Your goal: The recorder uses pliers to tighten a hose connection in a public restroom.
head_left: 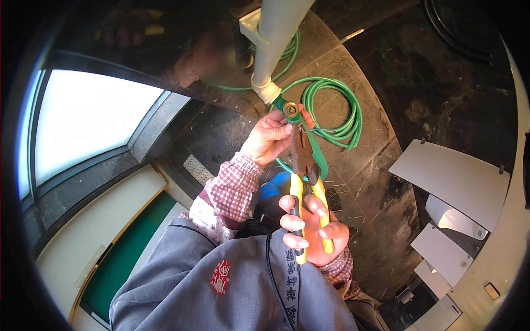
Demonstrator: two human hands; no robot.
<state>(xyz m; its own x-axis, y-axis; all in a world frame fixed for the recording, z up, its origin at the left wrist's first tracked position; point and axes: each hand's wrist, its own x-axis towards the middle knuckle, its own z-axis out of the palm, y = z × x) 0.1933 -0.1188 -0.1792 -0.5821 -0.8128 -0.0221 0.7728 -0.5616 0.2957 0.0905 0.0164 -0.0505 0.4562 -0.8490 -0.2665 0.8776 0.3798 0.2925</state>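
Note:
A pair of pliers (303, 154) with rusty jaws and yellow-and-black handles is in my right hand (317, 234). My fingers and thumb wrap round its two handles, which stand a little apart. The jaws point away from me at a green fitting (280, 103) with a round brass end, at the lower end of a white pipe (276, 41). A thin wire (317, 129) sticks out beside the jaws. My left hand (268, 138) closes round the underside of the fitting, with fingertips showing beyond it. Behind the pliers hangs a green hose (319, 151); where it joins is hidden.
Coiled green hose (353, 118) lies on the tiled floor (370, 182) beyond my hands. A dark glossy panel (138, 49) is at the far left, near a bright window (94, 121). White panels (452, 176) stand at the right. A green board (130, 248) is at the lower left.

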